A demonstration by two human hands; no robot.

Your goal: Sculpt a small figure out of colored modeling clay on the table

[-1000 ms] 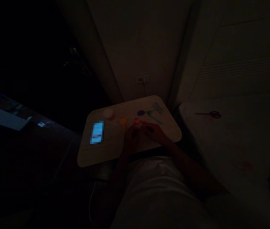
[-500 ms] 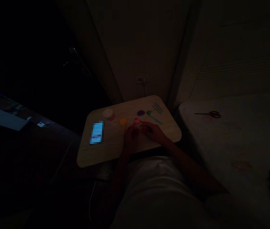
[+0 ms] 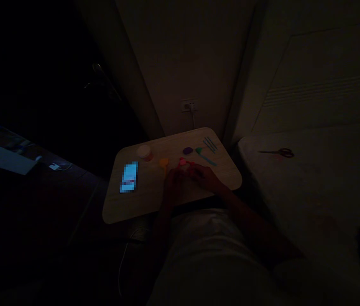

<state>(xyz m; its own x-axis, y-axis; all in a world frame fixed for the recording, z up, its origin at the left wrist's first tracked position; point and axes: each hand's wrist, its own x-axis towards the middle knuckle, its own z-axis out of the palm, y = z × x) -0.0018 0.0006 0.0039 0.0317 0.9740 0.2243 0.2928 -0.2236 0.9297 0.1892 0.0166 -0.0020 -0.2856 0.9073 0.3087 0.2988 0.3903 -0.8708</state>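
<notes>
A bright pink lump (image 3: 183,162), which looks like modelling clay, lies on the small wooden table (image 3: 142,199) at my fingertips. My left hand (image 3: 172,180) is at its near left side, its fingers curled in against the lump. From the right, my right hand (image 3: 201,174) reaches in with bent, closed fingers at the lump's right edge, where some red-pink shows. Darkness hides the exact finger contact. An orange spatula-like tool (image 3: 164,162) lies just beyond my left hand, its handle partly covered. Behind the lump sits a purple lump (image 3: 187,151).
A green piece (image 3: 198,150) touches a blue tool (image 3: 208,160), near several thin sticks (image 3: 210,144). A lidded tub (image 3: 144,153) and a lit phone (image 3: 129,177) stand left. Scissors (image 3: 277,152) lie on the pale surface at right. A plugged socket (image 3: 189,105) is behind.
The picture has become a little darker. My fingers have shifted slightly around the pink lump, with more red-pink showing by my right fingertips. Other things on the table have stayed put.
</notes>
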